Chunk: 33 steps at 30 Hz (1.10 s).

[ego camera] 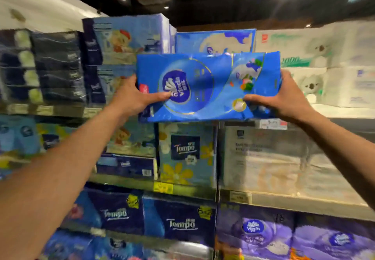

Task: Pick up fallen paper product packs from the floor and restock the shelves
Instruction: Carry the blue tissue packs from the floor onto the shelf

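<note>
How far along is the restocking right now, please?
Done: the shelves already look well filled. In hand: left hand and right hand grip a blue pack, raised before a matching pack on the upper shelf. Left: setting it down there. The floor is out of view, so remaining fallen packs cannot be judged.

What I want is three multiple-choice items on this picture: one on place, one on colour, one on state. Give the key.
1. Where is the Vinda pack? A. On the floor. B. Raised before the upper shelf. C. On the lowest shelf.
2. Its main colour? A. Green. B. White. C. Blue.
3. How is it held? A. By both hands, one at each end. B. By one hand only. C. By no hand.
Key: 1 B, it hides part of the upper shelf's stock; 2 C, its wrapper is blue; 3 A, the left hand and right hand each grip an end.
</note>
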### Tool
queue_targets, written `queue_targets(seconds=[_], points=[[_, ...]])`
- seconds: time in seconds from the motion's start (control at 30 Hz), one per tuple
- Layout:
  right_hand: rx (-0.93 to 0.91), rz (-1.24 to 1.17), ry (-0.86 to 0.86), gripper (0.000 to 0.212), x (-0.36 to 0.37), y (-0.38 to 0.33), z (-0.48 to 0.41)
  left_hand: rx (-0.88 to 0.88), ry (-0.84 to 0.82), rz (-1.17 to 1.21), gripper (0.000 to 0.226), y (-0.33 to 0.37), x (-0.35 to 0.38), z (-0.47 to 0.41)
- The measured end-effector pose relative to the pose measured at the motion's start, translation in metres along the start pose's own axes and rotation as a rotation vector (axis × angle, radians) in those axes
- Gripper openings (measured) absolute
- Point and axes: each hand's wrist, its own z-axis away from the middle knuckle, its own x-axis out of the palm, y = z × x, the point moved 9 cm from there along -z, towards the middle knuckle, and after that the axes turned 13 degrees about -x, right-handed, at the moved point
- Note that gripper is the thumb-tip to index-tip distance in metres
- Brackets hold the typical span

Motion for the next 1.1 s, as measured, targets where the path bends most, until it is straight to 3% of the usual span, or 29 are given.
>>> queue_targets(seconds=[0.13, 0.27, 0.37, 0.53, 0.67, 0.8, 0.93, 1.1], points=[[0.035, 0.084, 0.088, 0.101, -0.011, 0.004, -0.049, 0.061, -0.086, 0.015, 0.05, 0.021, 0.012, -0.075], [0.067, 0.134, 0.13, 0.113, 0.001, 0.027, -0.074, 0.1, -0.075, 0.007, 0.057, 0.01, 0.038, -0.128], [0.12, 0.156, 0.085, 0.101, 0.025, 0.059, -0.08, 0.09, -0.036, -0.045, 0.07, -0.011, 0.06, -0.155], [0.212, 0.198, 0.0, 0.098, 0.064, 0.121, -0.082, 0.071, 0.147, -0.423, 0.099, -0.04, 0.084, -0.171], [0.235, 0.235, -0.087, 0.107, 0.082, 0.136, -0.093, 0.169, 0.265, -0.707, 0.136, -0.029, 0.101, -0.162], [0.244, 0.274, -0.158, 0.107, 0.097, 0.138, -0.103, 0.268, 0.281, -0.981, 0.131, -0.016, 0.118, -0.161], [0.257, 0.279, -0.187, 0.11, 0.09, 0.146, -0.1, 0.251, 0.219, -1.026, 0.13, -0.014, 0.123, -0.161], [0.207, 0.389, -0.23, 0.148, 0.058, 0.111, -0.073, 0.282, 0.161, -0.996, 0.124, -0.005, 0.119, -0.128]])
